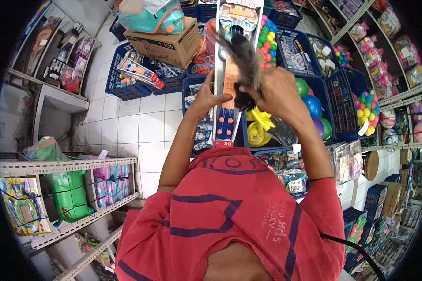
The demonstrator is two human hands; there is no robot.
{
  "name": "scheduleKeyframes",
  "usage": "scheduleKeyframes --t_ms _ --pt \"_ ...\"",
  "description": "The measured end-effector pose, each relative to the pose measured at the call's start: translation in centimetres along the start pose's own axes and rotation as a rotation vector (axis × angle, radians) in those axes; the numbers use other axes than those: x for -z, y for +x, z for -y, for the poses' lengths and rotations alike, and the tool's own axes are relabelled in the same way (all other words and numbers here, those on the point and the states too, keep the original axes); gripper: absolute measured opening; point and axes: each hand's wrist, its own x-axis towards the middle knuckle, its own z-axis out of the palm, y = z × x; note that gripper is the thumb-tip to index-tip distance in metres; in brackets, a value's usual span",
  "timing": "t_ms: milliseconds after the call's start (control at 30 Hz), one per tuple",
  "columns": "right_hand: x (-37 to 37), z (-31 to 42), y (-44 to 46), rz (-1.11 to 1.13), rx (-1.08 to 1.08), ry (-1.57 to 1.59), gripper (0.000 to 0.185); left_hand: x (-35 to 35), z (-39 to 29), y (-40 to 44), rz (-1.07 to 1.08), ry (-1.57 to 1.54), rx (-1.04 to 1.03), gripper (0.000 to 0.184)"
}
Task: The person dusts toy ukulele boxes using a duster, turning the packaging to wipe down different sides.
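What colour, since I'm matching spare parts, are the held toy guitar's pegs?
The pegs are orange; see the head view.

Metal shelves stacked with packaged toys (111,185) line both sides of a toy shop or its stockroom. Blue plastic baskets (125,89) of colorful balls (365,110) and bagged goods crowd the white-tiled floor (126,129).

A strip of white tiled floor (126,122) opens to the left of the crates, giving a hand a way down between them and the low metal shelf (68,165). Ahead on that side, a cardboard box (166,46) stands in the way, topped by a teal bagged item (154,18). The boxed toy guitar (228,89) bars the middle — a dark feathery duster (246,56) hangs over it, blurred. Rightward, blue crates (338,105) and bagged balls (366,113) crowd the path.
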Motion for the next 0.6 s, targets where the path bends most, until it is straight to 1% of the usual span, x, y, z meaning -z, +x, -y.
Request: scheduleKeyframes --t_ms 33,67,167,233,300,333,433,467,567,600 --pt "0.0 -0.3 0.5 -0.012 -0.016 -0.02 0.016 -0.1 -0.3 -0.2 0.01 0.016 -0.005 0.104" --pt "-0.6 -1.0 0.9 -0.115 -0.052 -0.034 0.016 -0.3 -0.9 -0.3 0.021 0.031 -0.01 0.105" --pt "-0.3 -0.8 1.4 -0.194 -0.036 0.0 0.016 -0.4 -0.8 -0.3 0.017 0.049 -0.028 0.108" --pt "-0.6 -0.1 0.9 -0.062 -0.011 0.066 0.016 -0.4 -0.5 -0.5 0.001 0.046 -0.033 0.11" --pt "-0.2 1.0 0.5 0.114 -0.045 0.135 0.016 -0.4 -0.9 -0.8 0.009 0.086 0.025 0.109" --pt "-0.2 1.2 0.5 0.101 -0.012 0.119 0.016 -0.4 -1.1 -0.9 0.013 0.107 0.054 0.108" --pt "-1.1 -0.1 1.2 -0.131 0.028 -0.019 0.018 -0.5 -0.3 -0.8 -0.011 0.167 -0.02 0.106" --pt "-1.1 -0.7 1.5 -0.206 0.029 -0.059 0.017 -0.6 -0.3 -0.7 0.027 0.094 0.005 0.105" --pt "-0.9 -0.6 1.4 -0.177 -0.01 -0.059 0.016 -1.0 -0.5 -0.9 0.005 0.059 0.048 0.104" --pt "-0.9 -0.2 1.1 -0.145 0.035 -0.03 0.016 -1.0 -0.5 -0.9 -0.004 0.082 0.068 0.102"
